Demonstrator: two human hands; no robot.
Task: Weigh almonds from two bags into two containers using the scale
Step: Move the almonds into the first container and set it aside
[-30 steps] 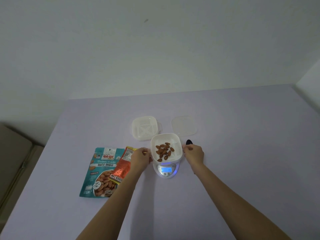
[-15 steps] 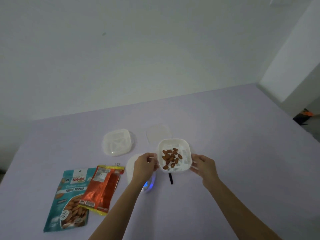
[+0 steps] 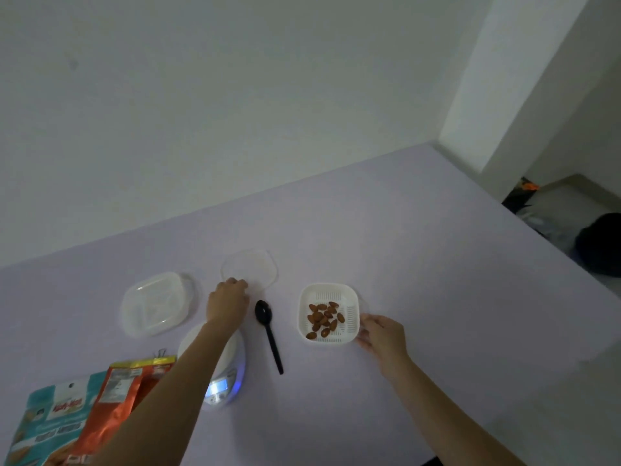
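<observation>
Right of the scale (image 3: 215, 364), a white slotted basket (image 3: 328, 312) sits flat on the lilac table (image 3: 437, 264). It holds a small heap of brown almonds (image 3: 324, 319), gathered toward its middle and near side. The right hand (image 3: 383, 334) is at the basket's near right corner, fingers curled against the rim; whether they grip it or only touch it cannot be told.

Between scale and basket lies a black spoon (image 3: 267, 331), bowl pointing away from the person, handle toward them, touching neither.

The left hand (image 3: 228, 302) reaches over the scale's platform, forearm covering most of it. Its fingertips (image 3: 237, 283) meet the near edge of a clear lid (image 3: 250, 269), which lies flat on the table beyond the scale. The fingers appear bent down onto that edge, not wrapped round it; the view is too soft to be sure.

Beyond and left of the scale sits a clear container (image 3: 156, 302); nothing can be made out inside it. The scale's display (image 3: 217, 386) glows blue, figures unreadable.

Left of the scale, toward the person, two bags overlap: an orange bag (image 3: 116, 408) lying partly across a teal bag (image 3: 50, 422). A binder clip (image 3: 160, 352) shows at the orange bag's top edge.
</observation>
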